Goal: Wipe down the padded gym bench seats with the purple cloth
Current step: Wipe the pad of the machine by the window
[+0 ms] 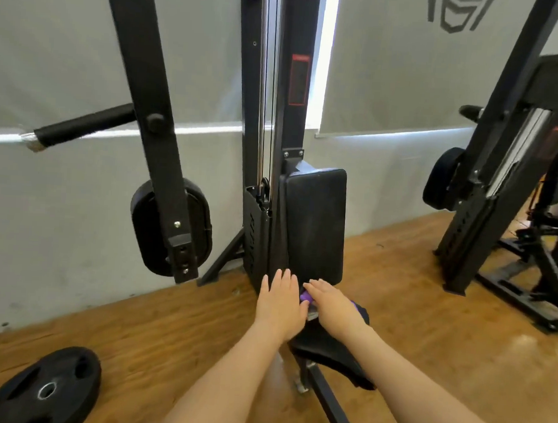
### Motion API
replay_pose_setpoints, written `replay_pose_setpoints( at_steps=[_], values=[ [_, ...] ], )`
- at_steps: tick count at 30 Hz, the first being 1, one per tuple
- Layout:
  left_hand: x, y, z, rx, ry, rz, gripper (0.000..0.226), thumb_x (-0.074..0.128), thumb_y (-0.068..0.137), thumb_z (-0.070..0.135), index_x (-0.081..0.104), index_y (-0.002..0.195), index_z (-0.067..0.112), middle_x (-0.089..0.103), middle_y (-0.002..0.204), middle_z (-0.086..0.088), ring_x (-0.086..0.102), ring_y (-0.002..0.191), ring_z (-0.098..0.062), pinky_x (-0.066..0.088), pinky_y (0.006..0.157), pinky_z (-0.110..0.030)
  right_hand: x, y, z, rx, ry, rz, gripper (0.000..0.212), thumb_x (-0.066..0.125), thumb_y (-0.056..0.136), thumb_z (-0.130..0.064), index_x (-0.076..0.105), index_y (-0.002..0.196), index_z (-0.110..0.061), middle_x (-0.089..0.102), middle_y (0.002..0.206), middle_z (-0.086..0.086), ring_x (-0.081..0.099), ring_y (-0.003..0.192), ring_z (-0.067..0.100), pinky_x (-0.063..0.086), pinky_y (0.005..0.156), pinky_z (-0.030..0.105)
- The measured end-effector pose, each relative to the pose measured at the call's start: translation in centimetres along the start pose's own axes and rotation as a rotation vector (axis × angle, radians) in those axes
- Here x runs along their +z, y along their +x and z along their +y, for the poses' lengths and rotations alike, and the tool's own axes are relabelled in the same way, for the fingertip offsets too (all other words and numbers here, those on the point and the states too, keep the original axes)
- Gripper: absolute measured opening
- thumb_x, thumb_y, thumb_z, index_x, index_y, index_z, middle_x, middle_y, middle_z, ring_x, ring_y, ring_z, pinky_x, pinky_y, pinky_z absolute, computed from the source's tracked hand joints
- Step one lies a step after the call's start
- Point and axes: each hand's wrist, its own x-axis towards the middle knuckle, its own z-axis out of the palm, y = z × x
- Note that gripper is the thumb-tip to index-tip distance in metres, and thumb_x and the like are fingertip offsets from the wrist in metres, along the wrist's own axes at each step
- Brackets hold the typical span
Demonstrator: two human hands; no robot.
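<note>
both hands lie at the foot of the upright back pad (pixel 314 219). the left hand (pixel 279 303) rests flat, fingers straight. the right hand (pixel 331 303) presses the purple cloth (pixel 306 297) onto the black seat pad (pixel 335 350), its grip relaxed, fingers extended over it.

Two bare forearms stretched forward and down, side by side, left hand (pixel 279 303) palm down with fingers straight and together, right hand (pixel 329 303) just beside it, palm down, fingers extended flat, thumbs nearly touching
</note>
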Motion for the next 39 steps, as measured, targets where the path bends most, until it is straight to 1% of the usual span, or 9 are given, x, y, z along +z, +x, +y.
replay_pose_setpoints(
  at_steps=[12,16,22,25,27,30,33,37,39],
  values=[
    [-3.0,22.5,-4.0,0.032,-0.006,0.058,0.062,0.033,0.101,0.044,0.015,0.152,0.013,0.013,0.160,-0.007,0.008,0.148,-0.024,0.007,0.118,-0.045,-4.6,20.3,8.1,0.015,0.075,0.148,0.060,0.048,0.094,-0.002,0.026,0.147,-0.020,0.024,0.154,-0.003,0.016,0.143,0.012,0.017,0.114,0.028],
    [-3.0,28.4,-5.3,-0.064,-0.065,0.085,0.063,0.036,0.101,0.043,0.015,0.152,0.013,0.013,0.160,-0.007,0.008,0.148,-0.022,0.008,0.119,-0.044,-5.4,27.1,10.9,-0.046,0.107,0.238,0.060,0.049,0.093,-0.002,0.028,0.146,-0.020,0.022,0.155,-0.004,0.015,0.143,0.011,0.017,0.115,0.027],
    [-3.8,36.1,-6.8,-0.198,-0.151,0.142,0.066,0.037,0.101,0.039,0.008,0.153,0.010,0.006,0.161,-0.008,0.001,0.148,-0.022,0.005,0.120,-0.043,-8.9,37.1,13.8,-0.188,0.101,0.400,0.054,0.048,0.092,0.002,0.037,0.142,-0.016,0.030,0.152,0.000,0.024,0.141,0.015,0.018,0.113,0.025],
    [-3.8,38.7,-7.4,-0.233,-0.132,0.160,0.067,0.035,0.101,0.040,0.005,0.153,0.009,0.004,0.161,-0.009,-0.001,0.148,-0.022,0.004,0.120,-0.042,-11.0,41.5,14.0,-0.316,0.073,0.346,0.054,0.050,0.090,0.003,0.042,0.140,-0.016,0.032,0.151,0.000,0.025,0.141,0.015,0.019,0.112,0.023],
    [-3.4,39.9,-7.9,-0.261,-0.130,0.162,0.068,0.034,0.101,0.042,0.005,0.153,0.009,0.005,0.161,-0.009,0.000,0.148,-0.023,0.004,0.120,-0.041,-11.9,44.1,13.4,-0.437,0.015,0.204,0.052,0.052,0.091,-0.003,0.041,0.140,-0.016,0.032,0.150,0.002,0.027,0.139,0.016,0.015,0.111,0.021],
    [-2.6,41.0,-8.6,-0.296,-0.117,0.143,0.070,0.031,0.101,0.045,0.003,0.153,0.009,0.003,0.161,-0.009,-0.001,0.148,-0.023,0.002,0.119,-0.041,-11.0,46.4,12.1,-0.657,0.083,-0.019,0.047,0.046,0.096,-0.012,0.040,0.141,-0.023,0.042,0.140,0.008,0.039,0.128,0.023,0.020,0.110,0.021],
    [-1.9,41.9,-9.0,-0.306,-0.139,0.133,0.070,0.031,0.101,0.045,0.000,0.153,0.010,0.001,0.161,-0.008,-0.002,0.148,-0.022,0.001,0.119,-0.039,-9.4,45.8,12.5,-0.483,0.025,0.005,0.049,0.051,0.091,-0.005,0.044,0.138,-0.017,0.038,0.147,0.002,0.034,0.134,0.017,0.022,0.110,0.025],
    [-1.7,42.8,-8.8,-0.241,-0.163,0.187,0.069,0.031,0.101,0.045,-0.001,0.153,0.013,-0.003,0.161,-0.005,-0.007,0.148,-0.018,-0.002,0.118,-0.036,-8.7,45.6,14.8,-0.490,0.048,0.085,0.052,0.052,0.089,-0.002,0.046,0.137,-0.023,0.038,0.147,-0.005,0.033,0.135,0.013,0.025,0.111,0.027],
    [-2.0,43.5,-8.5,-0.199,-0.175,0.205,0.068,0.031,0.101,0.045,-0.001,0.153,0.014,-0.004,0.161,-0.003,-0.008,0.147,-0.016,-0.004,0.118,-0.035,-9.3,45.4,17.4,-0.419,0.047,0.111,0.054,0.051,0.089,-0.001,0.046,0.137,-0.026,0.038,0.146,-0.008,0.033,0.135,0.012,0.024,0.110,0.025]
  ],
)
